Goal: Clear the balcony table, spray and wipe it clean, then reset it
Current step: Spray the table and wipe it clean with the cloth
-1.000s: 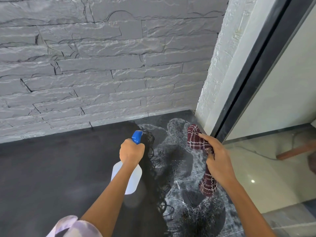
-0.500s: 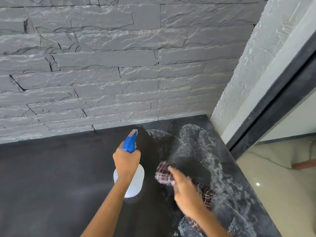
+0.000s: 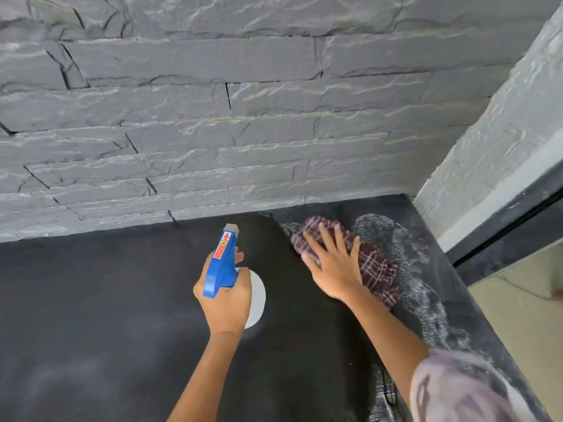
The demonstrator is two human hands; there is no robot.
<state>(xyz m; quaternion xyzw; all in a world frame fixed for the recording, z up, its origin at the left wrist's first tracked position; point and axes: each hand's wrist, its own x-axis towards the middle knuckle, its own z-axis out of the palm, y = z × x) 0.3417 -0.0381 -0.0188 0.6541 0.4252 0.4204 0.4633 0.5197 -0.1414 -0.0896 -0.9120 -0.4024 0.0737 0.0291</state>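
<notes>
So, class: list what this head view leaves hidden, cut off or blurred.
Head view only.
Spray bottle body: mostly behind the left hand; fill level unreadable.
Checked cloth: middle under the right hand, far end blurred.
Table: left and near edges cut off by the frame.

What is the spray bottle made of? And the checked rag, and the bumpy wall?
The spray bottle looks like plastic: a smooth, shiny blue trigger head on a pale, milky body. The rag looks like woven cloth, dark red with white checks, soft and crumpled under the right hand. The wall looks like rough grey stone slabs with cracks and ridges, though it could be moulded cladding.
</notes>
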